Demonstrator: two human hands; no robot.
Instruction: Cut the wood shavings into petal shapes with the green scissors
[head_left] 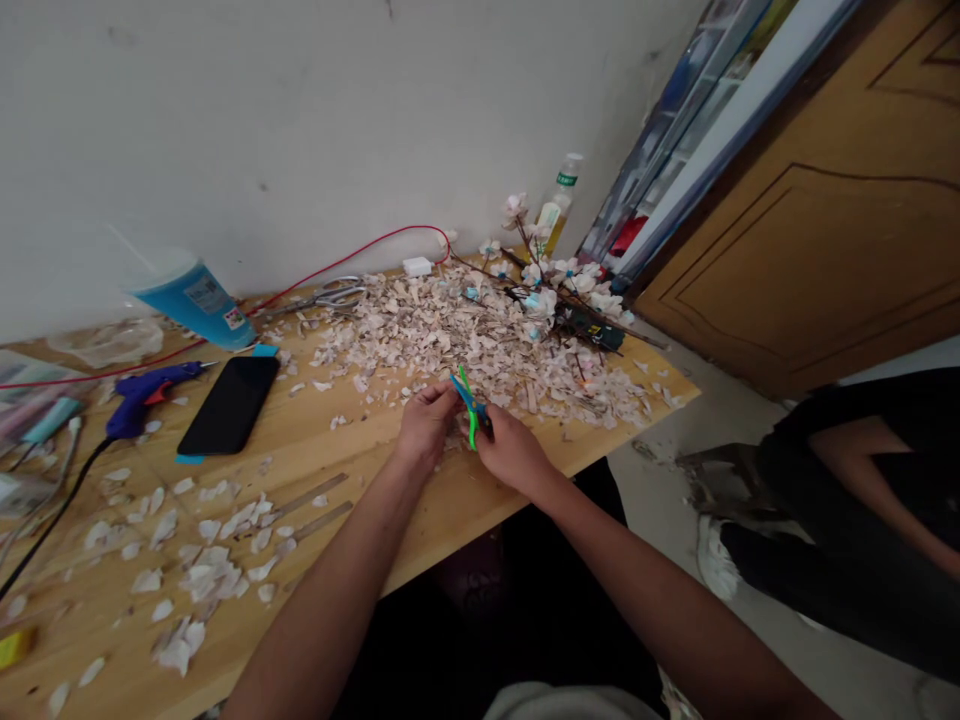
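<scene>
My right hand [510, 445] grips a pair of small scissors [472, 408] with green and blue parts, the blades pointing up and left toward my other hand. Thumb and fingers of my left hand [429, 420] are pinched together close to the blade tips; whatever they hold is too small to make out. Just beyond both hands spreads a heap of pale, dry petals [420, 325] on the wooden table [420, 520]. Branches with white blossoms [544, 300] lie over the heap's right side.
A black phone [229, 405], a blue glue gun [146, 395] and a blue cup [199, 300] stand or lie at left. Loose petals [214, 575] are scattered at front left. Behind the branches stands a bottle [556, 205]. A person [847, 510] sits at right.
</scene>
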